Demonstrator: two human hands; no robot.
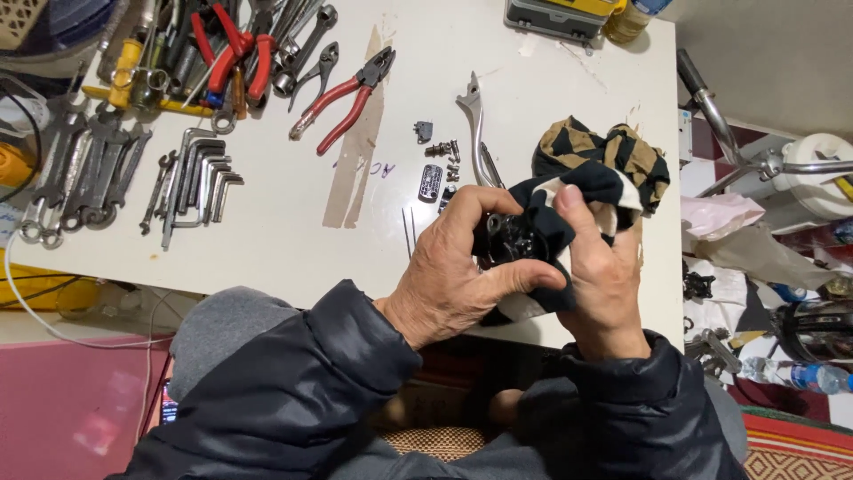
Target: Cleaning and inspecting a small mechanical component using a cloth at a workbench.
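Your left hand [453,276] has its fingers curled tight around a black part [511,240] at the near edge of the white surface [293,240]; your right hand [600,276] presses the dark rag [595,178] against it.

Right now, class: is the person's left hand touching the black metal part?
Touching. The head view shows the left hand wrapped around the black metal part, fingers on its top edge and thumb beneath, while the right hand presses the rag against it.

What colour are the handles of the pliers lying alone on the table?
Red, in the head view: the pliers lie on the white table.
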